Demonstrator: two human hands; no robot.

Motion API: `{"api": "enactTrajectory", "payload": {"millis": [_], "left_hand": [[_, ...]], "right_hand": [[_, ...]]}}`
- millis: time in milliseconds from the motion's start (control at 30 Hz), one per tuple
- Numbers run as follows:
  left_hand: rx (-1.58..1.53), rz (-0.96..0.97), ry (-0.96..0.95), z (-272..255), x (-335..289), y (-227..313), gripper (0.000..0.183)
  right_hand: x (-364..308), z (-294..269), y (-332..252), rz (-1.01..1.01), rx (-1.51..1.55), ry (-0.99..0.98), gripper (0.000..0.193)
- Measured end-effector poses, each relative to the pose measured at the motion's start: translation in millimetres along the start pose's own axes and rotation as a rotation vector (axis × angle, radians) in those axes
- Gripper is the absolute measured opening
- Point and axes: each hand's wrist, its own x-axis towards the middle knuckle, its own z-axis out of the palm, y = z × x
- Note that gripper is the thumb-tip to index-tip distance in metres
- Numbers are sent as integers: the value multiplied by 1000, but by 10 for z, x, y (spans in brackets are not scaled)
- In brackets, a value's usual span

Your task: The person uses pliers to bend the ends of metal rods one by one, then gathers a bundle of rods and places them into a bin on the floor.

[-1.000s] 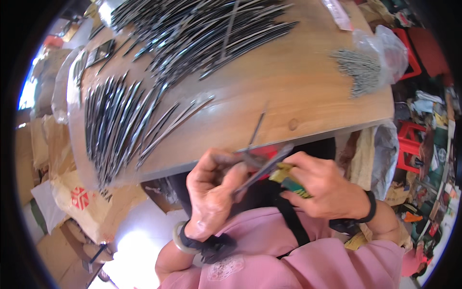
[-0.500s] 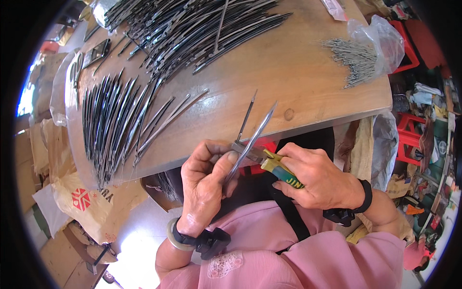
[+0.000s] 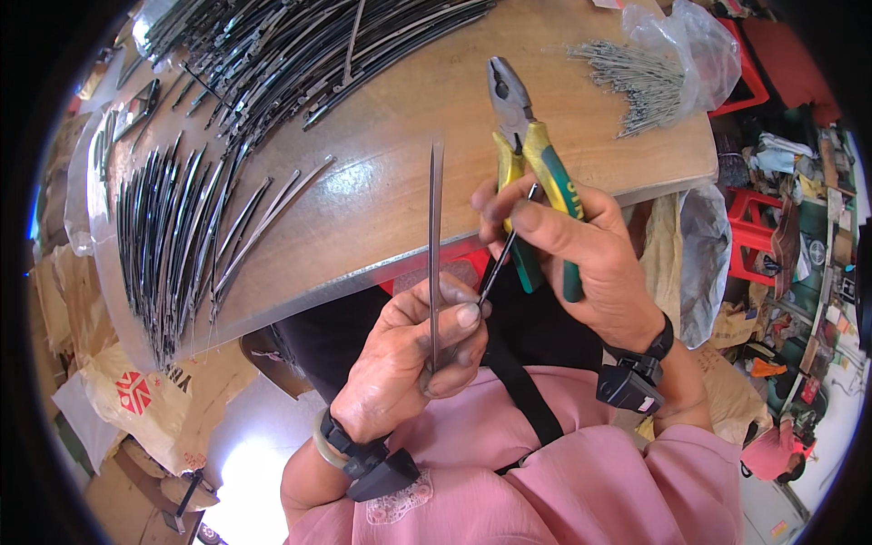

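Note:
My left hand (image 3: 400, 350) is closed around a long, thin metal strip (image 3: 435, 227) that stands almost upright, pinched under the thumb. Its fingertips also grip the lower end of a slim dark rod (image 3: 501, 262), which slants up to the right. Pliers (image 3: 550, 168) with yellow and green handles rest in my right hand (image 3: 599, 268). Their jaws point up and away, clear of the strip and the rod. The right thumb and forefinger are at the rod's upper end; parts of the right fingers are behind the handles.
A wooden table (image 3: 381, 204) spans the far side. On it lie a fanned row of dark metal strips (image 3: 173, 245), a larger heap of strips (image 3: 282, 82) and a bundle of thin grey wires (image 3: 636, 86) in a clear bag. A red stool (image 3: 754, 232) stands at the right.
The pliers have come off the work, and their jaws have swung upward. My right fingers have moved to the dark rod. The strip in my left hand now stands more upright.

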Motion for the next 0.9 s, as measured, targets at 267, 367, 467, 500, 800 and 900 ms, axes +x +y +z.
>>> {"api": "enactTrajectory", "payload": {"millis": [267,367,467,500,800,900], "left_hand": [[-10,6,60,-35,-5,16,19],[34,25,127,-47,-11,23,18],[132,83,151,-95,-79,39,19],[185,88,155,-120,-115,54,21],[328,120,33,-188,-425,182,45],[424,149,153,-183,-330,72,23]], "right_hand": [[69,-27,100,9,62,31,14],[104,-27,125,6,57,27,14],[123,-31,136,1,36,22,13],[127,-34,135,-4,31,23,13],[123,-8,128,-5,43,25,13],[117,-6,144,-4,31,47,13]]}}
